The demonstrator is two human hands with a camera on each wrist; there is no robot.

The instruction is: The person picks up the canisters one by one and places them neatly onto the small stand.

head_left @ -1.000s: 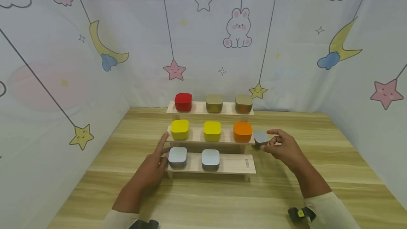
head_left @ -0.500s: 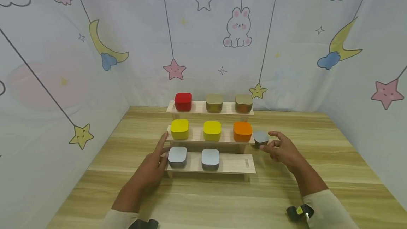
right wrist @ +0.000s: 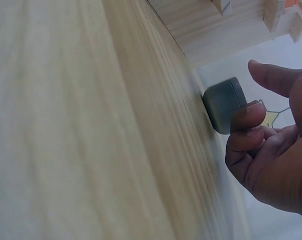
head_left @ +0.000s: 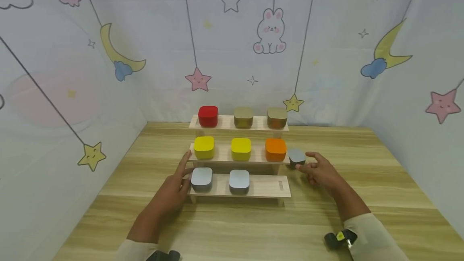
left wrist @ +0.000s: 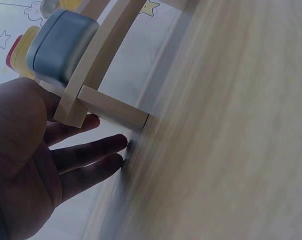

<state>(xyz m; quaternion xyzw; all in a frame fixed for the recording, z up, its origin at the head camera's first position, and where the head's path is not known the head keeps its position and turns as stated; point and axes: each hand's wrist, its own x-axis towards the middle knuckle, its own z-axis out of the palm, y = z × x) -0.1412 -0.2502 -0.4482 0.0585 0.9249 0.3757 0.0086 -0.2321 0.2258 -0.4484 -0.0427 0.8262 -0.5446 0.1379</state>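
In the head view my left hand [head_left: 174, 192] touches the left end of the three-tier wooden rack [head_left: 266, 184]. Its fingers reach out loosely beside the lowest shelf's end, as the left wrist view shows, where a grey rounded box [left wrist: 66, 47] sits close above the hand. Off the rack's right side, another grey box [head_left: 297, 158] stands on the table. Around it, without a visible grip, is my right hand [head_left: 324, 174], forefinger and thumb spread. From the right wrist, the thumb stands apart from that grey box [right wrist: 223, 105], while other fingers curl loosely near it.
The top shelf bears a red box [head_left: 208, 117] and two olive, see-through-looking boxes [head_left: 243, 117]. On the middle shelf are two yellow boxes [head_left: 241, 149] and an orange box [head_left: 276, 150]. Two grey boxes [head_left: 239, 181] stand on the lowest shelf. A printed cloth [head_left: 235, 63] encloses the table.
My right hand has eased slightly back and toward me, its forefinger drawing away from the grey box. That box and my left hand stay about where they were.
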